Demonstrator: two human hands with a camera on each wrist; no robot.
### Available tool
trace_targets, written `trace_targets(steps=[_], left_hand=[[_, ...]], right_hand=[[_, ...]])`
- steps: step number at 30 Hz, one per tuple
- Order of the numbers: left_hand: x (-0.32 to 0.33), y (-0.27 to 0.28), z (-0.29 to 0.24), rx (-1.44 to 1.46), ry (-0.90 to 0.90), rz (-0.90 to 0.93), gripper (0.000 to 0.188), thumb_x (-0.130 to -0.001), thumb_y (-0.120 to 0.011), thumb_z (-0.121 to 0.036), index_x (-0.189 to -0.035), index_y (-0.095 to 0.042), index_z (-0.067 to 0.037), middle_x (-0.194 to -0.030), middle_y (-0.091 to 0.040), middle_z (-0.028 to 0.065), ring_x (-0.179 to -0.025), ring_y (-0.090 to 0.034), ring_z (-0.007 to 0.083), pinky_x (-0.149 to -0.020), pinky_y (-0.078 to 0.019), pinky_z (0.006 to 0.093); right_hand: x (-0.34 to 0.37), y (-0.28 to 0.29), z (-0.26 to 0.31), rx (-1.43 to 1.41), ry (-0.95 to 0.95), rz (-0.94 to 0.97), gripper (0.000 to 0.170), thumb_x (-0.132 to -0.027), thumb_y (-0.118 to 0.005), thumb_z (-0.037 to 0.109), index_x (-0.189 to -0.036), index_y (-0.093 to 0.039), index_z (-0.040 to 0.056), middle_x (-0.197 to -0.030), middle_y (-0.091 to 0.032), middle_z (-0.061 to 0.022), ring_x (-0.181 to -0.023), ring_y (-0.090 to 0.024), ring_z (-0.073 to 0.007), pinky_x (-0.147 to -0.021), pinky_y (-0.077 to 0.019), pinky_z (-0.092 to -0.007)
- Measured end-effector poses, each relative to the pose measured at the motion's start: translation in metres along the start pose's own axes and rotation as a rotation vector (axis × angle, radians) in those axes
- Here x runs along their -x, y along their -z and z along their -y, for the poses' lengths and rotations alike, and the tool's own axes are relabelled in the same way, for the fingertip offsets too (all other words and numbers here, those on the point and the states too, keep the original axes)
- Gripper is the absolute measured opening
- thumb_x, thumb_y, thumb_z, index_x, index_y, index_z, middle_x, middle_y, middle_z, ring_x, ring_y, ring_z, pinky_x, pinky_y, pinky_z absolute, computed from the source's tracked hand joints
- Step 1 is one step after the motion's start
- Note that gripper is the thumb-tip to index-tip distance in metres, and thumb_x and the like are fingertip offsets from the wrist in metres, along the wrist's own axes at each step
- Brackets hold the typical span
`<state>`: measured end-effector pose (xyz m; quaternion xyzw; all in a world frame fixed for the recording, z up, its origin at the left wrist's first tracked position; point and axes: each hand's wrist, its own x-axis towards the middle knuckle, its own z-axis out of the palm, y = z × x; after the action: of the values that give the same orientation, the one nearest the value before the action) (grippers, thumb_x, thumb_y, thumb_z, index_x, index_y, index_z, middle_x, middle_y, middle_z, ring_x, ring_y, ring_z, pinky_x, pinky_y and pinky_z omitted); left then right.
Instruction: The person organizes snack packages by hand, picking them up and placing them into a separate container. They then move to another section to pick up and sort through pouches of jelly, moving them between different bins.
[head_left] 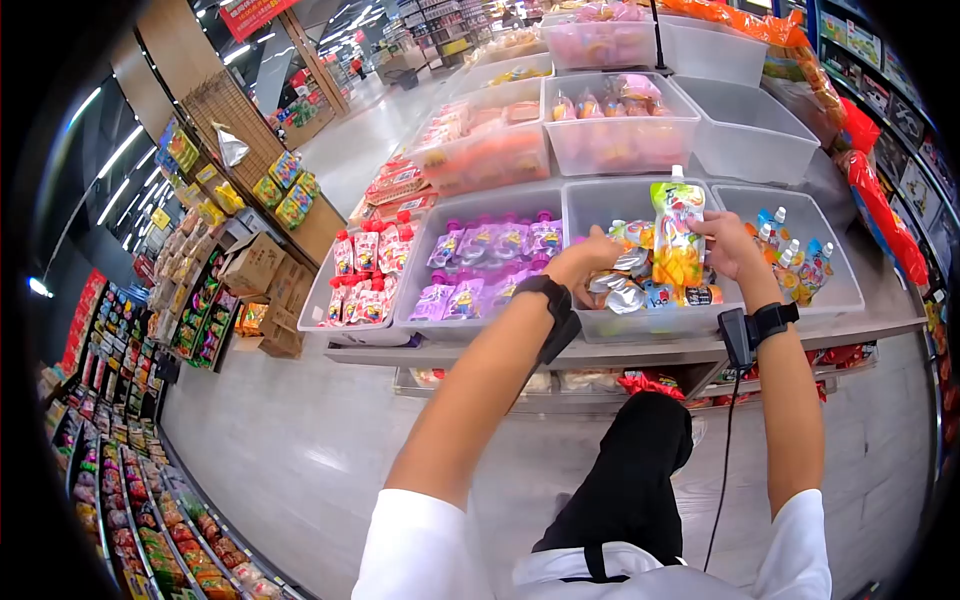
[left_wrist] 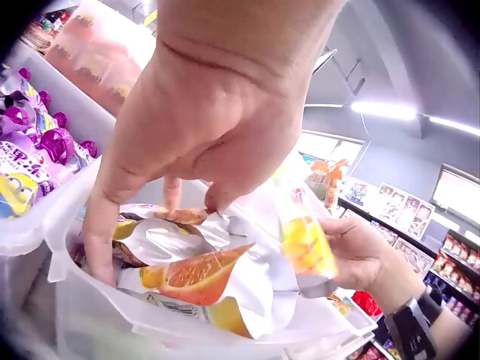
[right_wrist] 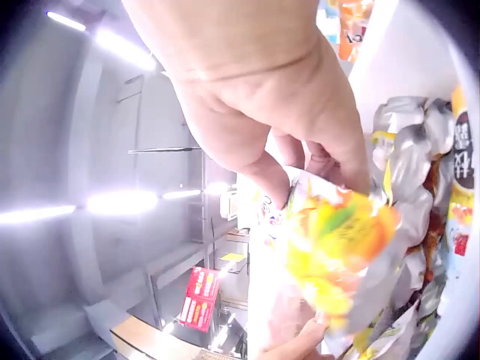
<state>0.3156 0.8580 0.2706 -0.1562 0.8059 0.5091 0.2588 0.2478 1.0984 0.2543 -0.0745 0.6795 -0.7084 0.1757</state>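
A spouted pouch (head_left: 678,235) with yellow and orange fruit print stands upright above the silver pouches (head_left: 622,295) in a clear bin. My right hand (head_left: 733,245) pinches its edge, thumb and fingers on the pouch (right_wrist: 337,247) in the right wrist view. My left hand (head_left: 592,260) reaches into the same bin; in the left wrist view the fingers of that hand (left_wrist: 202,127) point down, spread, among pouches with an orange-slice print (left_wrist: 199,276). Whether they grip one is hidden.
Left of this bin are bins of purple pouches (head_left: 480,260) and red-capped pouches (head_left: 365,270). On the right, a bin (head_left: 845,285) holds white-capped pouches. More bins rise behind, one with pink packs (head_left: 620,130). A cable (head_left: 724,470) hangs from the right wrist.
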Motion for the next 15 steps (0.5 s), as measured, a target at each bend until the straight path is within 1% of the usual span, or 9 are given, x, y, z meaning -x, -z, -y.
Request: trace_targets(steps=[1,2,3,4,5,7,11,12,15], left_hand=[[-0.002,0.002,0.000,0.001,0.000,0.001,0.073,-0.093,-0.059,-0.049,-0.141,-0.021,-0.008,-0.148,-0.030,0.0183,-0.127,-0.045,0.0434,-0.075,-0.0600,0.0617],[-0.005,0.001,0.001,-0.019,-0.018,-0.010,0.073,-0.093,-0.060,-0.049,-0.141,-0.021,-0.009,-0.149,-0.029,0.0170,-0.129,-0.044,0.0412,-0.077,-0.0592,0.0615],[-0.009,-0.002,0.002,-0.041,-0.037,-0.014,0.072,-0.093,-0.061,-0.048,-0.141,-0.022,-0.010,-0.149,-0.029,0.0157,-0.131,-0.042,0.0390,-0.079,-0.0584,0.0613],[0.019,-0.011,-0.009,-0.010,-0.003,-0.012,0.074,-0.093,-0.061,-0.048,-0.143,-0.021,-0.010,-0.149,-0.029,0.0137,-0.132,-0.042,0.0343,-0.083,-0.0558,0.0614],[0.017,-0.011,-0.006,0.009,-0.009,-0.005,0.074,-0.094,-0.062,-0.045,-0.144,-0.020,-0.011,-0.149,-0.028,0.0131,-0.131,-0.043,0.0328,-0.087,-0.0524,0.0629],[0.010,-0.004,0.003,0.042,-0.053,0.038,0.073,-0.093,-0.064,-0.044,-0.144,-0.024,-0.010,-0.149,-0.030,0.0128,-0.130,-0.044,0.0320,-0.088,-0.0514,0.0635],[0.031,-0.011,-0.010,0.047,-0.050,0.014,0.060,-0.092,-0.066,-0.040,-0.136,-0.039,-0.010,-0.140,-0.042,0.0102,-0.131,-0.044,0.0293,-0.092,-0.0476,0.0652],[0.029,-0.015,-0.008,0.064,-0.090,0.005,0.045,-0.091,-0.064,-0.034,-0.126,-0.050,-0.010,-0.129,-0.051,0.0091,-0.126,-0.049,0.0298,-0.090,-0.0470,0.0642],[-0.006,-0.008,0.006,0.293,-0.005,-0.036,0.032,-0.089,-0.058,-0.029,-0.116,-0.056,-0.013,-0.118,-0.057,0.0082,-0.112,-0.054,0.0281,-0.084,-0.0476,0.0592]], right_hand=[[-0.004,0.003,-0.001,-0.315,-0.050,0.142,0.032,-0.090,-0.067,0.013,-0.116,-0.061,-0.0050,-0.107,-0.068,-0.0149,-0.097,-0.069,-0.0239,-0.079,-0.0571,-0.0424],[-0.014,-0.001,-0.011,-0.334,-0.054,0.155,0.033,-0.093,-0.064,0.013,-0.120,-0.057,-0.0054,-0.108,-0.068,-0.0152,-0.096,-0.070,-0.0250,-0.082,-0.0584,-0.0421],[-0.026,-0.005,-0.019,-0.378,-0.204,0.144,0.030,-0.092,-0.063,0.011,-0.116,-0.057,-0.0069,-0.110,-0.067,-0.0166,-0.094,-0.070,-0.0279,-0.080,-0.0598,-0.0430],[-0.022,-0.021,-0.025,-0.249,-0.184,0.192,0.029,-0.093,-0.062,0.011,-0.115,-0.056,-0.0071,-0.108,-0.066,-0.0176,-0.093,-0.070,-0.0279,-0.080,-0.0599,-0.0408],[-0.020,-0.035,-0.023,-0.085,-0.173,0.071,0.030,-0.093,-0.063,0.014,-0.115,-0.054,-0.0065,-0.107,-0.066,-0.0188,-0.091,-0.070,-0.0283,-0.079,-0.0593,-0.0430],[-0.037,-0.039,-0.027,0.171,-0.261,0.082,0.032,-0.094,-0.062,0.018,-0.115,-0.054,-0.0039,-0.105,-0.066,-0.0178,-0.090,-0.070,-0.0281,-0.078,-0.0583,-0.0460],[-0.016,-0.045,-0.004,-0.073,-0.396,0.312,0.031,-0.096,-0.061,0.022,-0.115,-0.055,-0.0013,-0.104,-0.068,-0.0158,-0.089,-0.070,-0.0278,-0.075,-0.0578,-0.0481],[-0.014,-0.047,-0.001,-0.126,-0.432,0.324,0.031,-0.096,-0.061,0.023,-0.116,-0.056,-0.0004,-0.102,-0.068,-0.0147,-0.089,-0.070,-0.0273,-0.075,-0.0579,-0.0482],[-0.014,-0.051,-0.011,-0.238,-0.418,0.401,0.031,-0.096,-0.062,0.024,-0.115,-0.057,0.0015,-0.101,-0.070,-0.0114,-0.086,-0.071,-0.0243,-0.073,-0.0597,-0.0439]])
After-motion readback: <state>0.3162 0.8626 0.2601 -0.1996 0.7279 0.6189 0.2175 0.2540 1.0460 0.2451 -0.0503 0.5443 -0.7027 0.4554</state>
